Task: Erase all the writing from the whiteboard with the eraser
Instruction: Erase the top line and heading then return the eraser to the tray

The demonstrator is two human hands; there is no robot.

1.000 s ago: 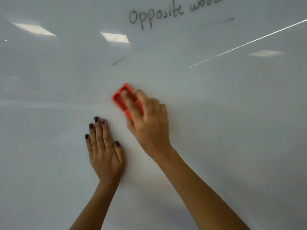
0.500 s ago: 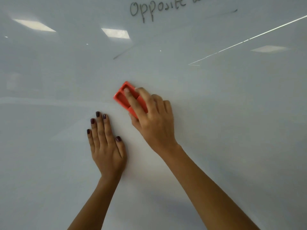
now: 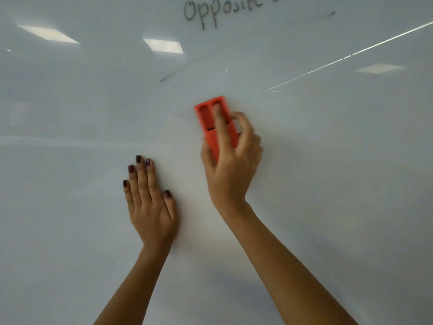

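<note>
A glossy whiteboard (image 3: 328,184) fills the view. My right hand (image 3: 232,165) grips an orange-red eraser (image 3: 207,118) and presses it against the board near the middle, the eraser standing nearly upright. My left hand (image 3: 150,202) lies flat on the board with fingers together, below and left of the eraser. Black handwriting reading "Opposite" (image 3: 220,12) runs along the top edge, with more writing cut off to its right. A faint dark line (image 3: 173,73) slants below the word, and a short dark stroke (image 3: 331,13) sits at the upper right.
Ceiling lights (image 3: 164,45) and a bright diagonal streak (image 3: 351,55) reflect in the board's surface. The board below and beside my hands shows no marks.
My right hand has slid the eraser to the right and turned it from tilted to nearly upright. The view has tipped down slightly, so the writing sits higher. My left hand stays put.
</note>
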